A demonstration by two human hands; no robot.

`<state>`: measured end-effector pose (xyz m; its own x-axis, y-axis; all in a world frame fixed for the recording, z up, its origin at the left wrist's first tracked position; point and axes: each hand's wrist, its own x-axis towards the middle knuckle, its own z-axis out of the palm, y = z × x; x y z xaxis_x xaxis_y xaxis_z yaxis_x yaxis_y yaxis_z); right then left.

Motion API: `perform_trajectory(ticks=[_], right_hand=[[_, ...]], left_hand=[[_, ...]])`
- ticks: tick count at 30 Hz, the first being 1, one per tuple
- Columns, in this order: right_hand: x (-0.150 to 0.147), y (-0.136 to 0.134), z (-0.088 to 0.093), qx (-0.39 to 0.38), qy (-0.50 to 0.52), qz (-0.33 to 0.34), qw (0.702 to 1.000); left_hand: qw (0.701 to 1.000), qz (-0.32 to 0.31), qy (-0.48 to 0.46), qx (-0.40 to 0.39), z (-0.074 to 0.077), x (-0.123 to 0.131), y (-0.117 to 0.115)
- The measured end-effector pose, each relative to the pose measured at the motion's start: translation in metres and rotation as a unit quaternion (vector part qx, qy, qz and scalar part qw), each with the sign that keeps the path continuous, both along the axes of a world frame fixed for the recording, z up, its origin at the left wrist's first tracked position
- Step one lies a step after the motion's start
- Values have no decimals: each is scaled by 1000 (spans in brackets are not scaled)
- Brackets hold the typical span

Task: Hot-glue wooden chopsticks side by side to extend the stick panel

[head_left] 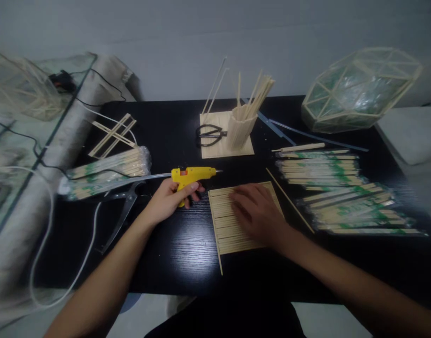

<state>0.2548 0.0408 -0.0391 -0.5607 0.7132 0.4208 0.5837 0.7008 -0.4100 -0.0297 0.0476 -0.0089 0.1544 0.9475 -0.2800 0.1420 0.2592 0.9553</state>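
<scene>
My left hand (168,199) is closed around the handle of a yellow hot glue gun (194,175). A clear glue stick (155,176) runs out of its back, and its nozzle points right. On the black table, a flat square panel of thin wooden sticks (224,230) lies just right of the gun. My right hand (256,213) rests palm down over the panel, its fingers laid across the sticks and holding nothing visible. One stick (217,244) lies along the panel's left edge and reaches past its near corner. A loose stick (289,199) lies off the right side.
Behind stands a stick cup (238,129) full of sticks on a wooden board (210,150), beside black scissors (211,134). Wrapped chopstick packs lie right (321,166) and left (106,171). A cable (51,225) loops at left. A faceted stick-framed form (359,89) sits back right.
</scene>
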Motion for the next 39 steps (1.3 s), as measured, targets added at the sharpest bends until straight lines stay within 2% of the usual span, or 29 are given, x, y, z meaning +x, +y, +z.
perform_trajectory(ticks=[3,7,11,19,25,39], right_hand=[[7,4,1,2,2,-18,1000],[13,8,1,-9,-4,-25,1000],[13,8,1,-19,-13,-25,999],[12,6,2,-25,-21,-38,999],[11,4,-4,-20,-20,7,1000],[8,4,-6,-34,-20,4,999]], left_hand=[[995,-71,68,-7,3,-16,3],[986,-108,123,16,5,-32,4],[980,-114,162,24,7,-41,6],[977,-117,175,-29,15,-47,11],[979,-119,159,-51,18,-43,11],[970,-85,165,-157,12,-41,10]])
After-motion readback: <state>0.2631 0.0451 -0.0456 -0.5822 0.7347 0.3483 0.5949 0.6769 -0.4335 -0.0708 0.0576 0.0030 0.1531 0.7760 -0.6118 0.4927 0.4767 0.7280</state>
